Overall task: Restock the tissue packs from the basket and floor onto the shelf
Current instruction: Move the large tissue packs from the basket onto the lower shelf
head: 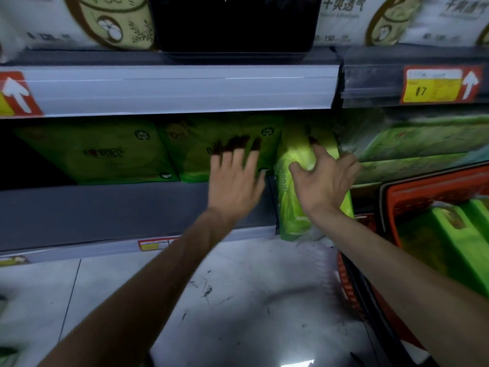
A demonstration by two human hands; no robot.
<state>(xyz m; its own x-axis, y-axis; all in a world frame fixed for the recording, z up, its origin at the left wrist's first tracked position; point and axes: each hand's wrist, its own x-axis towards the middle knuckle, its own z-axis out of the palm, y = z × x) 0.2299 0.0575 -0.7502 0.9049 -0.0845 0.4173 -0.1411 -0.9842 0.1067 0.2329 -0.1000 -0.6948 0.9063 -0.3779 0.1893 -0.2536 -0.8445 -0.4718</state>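
Green tissue packs (pixel 100 152) lie side by side on the low grey shelf (pixel 105 210). My left hand (pixel 235 178) presses flat, fingers straight, against the front of one shelved pack (pixel 225 133). To its right, a bright green pack (pixel 296 197) stands on end, half in the shelf and hanging over its front edge. My right hand (pixel 325 181) grips this pack, thumb on its left side and fingers curled over the top. At the right, a red basket (pixel 397 205) holds more green packs (pixel 455 245).
Above runs a shelf edge with a white price strip (pixel 172 88) and a yellow price tag (pixel 436 86); white packs (pixel 79 19) sit on that upper shelf. More green packs (pixel 423 141) fill the shelf bay at right. Below is scuffed grey tiled floor (pixel 225 300).
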